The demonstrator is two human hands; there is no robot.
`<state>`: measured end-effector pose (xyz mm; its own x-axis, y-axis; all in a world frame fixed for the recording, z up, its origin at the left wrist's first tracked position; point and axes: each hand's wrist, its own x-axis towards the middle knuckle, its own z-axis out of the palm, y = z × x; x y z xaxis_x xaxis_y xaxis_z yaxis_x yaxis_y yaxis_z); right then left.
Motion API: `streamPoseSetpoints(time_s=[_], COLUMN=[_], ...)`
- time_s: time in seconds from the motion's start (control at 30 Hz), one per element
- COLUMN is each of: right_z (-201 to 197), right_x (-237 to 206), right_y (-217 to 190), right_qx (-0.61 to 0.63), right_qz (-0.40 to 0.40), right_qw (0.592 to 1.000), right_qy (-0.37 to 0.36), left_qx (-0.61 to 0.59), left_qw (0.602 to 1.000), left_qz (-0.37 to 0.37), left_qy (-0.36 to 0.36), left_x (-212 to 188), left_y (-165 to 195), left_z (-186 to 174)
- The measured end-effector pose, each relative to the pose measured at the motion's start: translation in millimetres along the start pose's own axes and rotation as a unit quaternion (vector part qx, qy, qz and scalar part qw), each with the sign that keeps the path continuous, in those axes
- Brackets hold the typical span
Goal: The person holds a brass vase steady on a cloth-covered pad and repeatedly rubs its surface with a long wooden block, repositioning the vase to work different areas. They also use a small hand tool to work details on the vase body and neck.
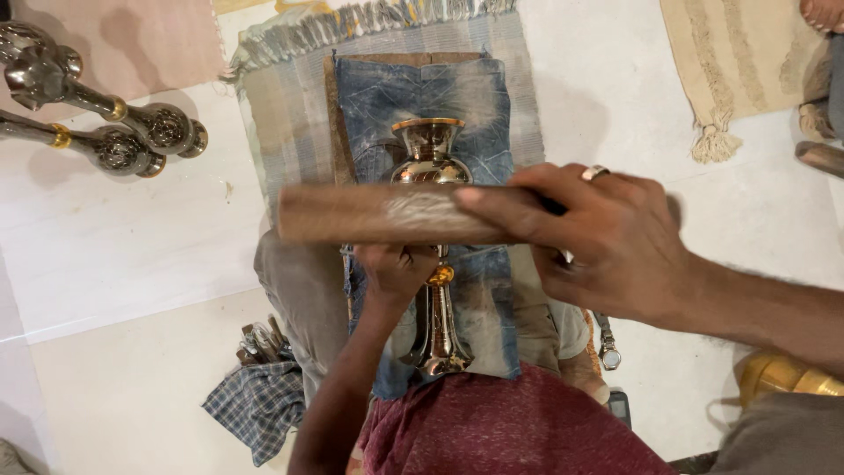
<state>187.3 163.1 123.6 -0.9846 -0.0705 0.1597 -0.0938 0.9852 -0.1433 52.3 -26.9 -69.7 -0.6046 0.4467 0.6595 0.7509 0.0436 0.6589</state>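
A shiny metal vase-shaped piece with a brass-coloured rim and a brass ring lies lengthwise on a blue denim cloth over my lap. My left hand grips its narrow stem from below. My right hand is closed around a long brown wooden stick, held crosswise just above the piece's body. The stick looks blurred by motion. A ring sits on one right-hand finger.
Two more metal pieces lie at the upper left on the white floor. A checked cloth with small tools lies by my left knee. A fringed mat is upper right, a brass object lower right.
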Motion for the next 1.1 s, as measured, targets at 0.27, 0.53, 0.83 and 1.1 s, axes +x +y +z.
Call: streamPoseSetpoints(time_s=[0.27, 0.53, 0.83, 1.1], right_z=[64, 157, 189, 176], right_x=[-68, -134, -158, -145], right_y=[3, -25, -93, -117], right_qx=[0.277, 0.276, 0.181, 0.368], right_qz=[0.101, 0.180, 0.322, 0.475], right_qw=[0.922, 0.880, 0.865, 0.754], right_qy=[0.253, 0.342, 0.340, 0.265], left_qx=[0.037, 0.055, -0.024, -0.311], left_qw=[0.972, 0.927, 0.867, 0.939], left_qz=[0.128, 0.192, 0.266, -0.149], left_qy=[-0.194, -0.316, -0.420, 0.012], left_x=[46, 78, 100, 65], left_y=[17, 15, 13, 32], left_z=[-24, -25, -21, -20])
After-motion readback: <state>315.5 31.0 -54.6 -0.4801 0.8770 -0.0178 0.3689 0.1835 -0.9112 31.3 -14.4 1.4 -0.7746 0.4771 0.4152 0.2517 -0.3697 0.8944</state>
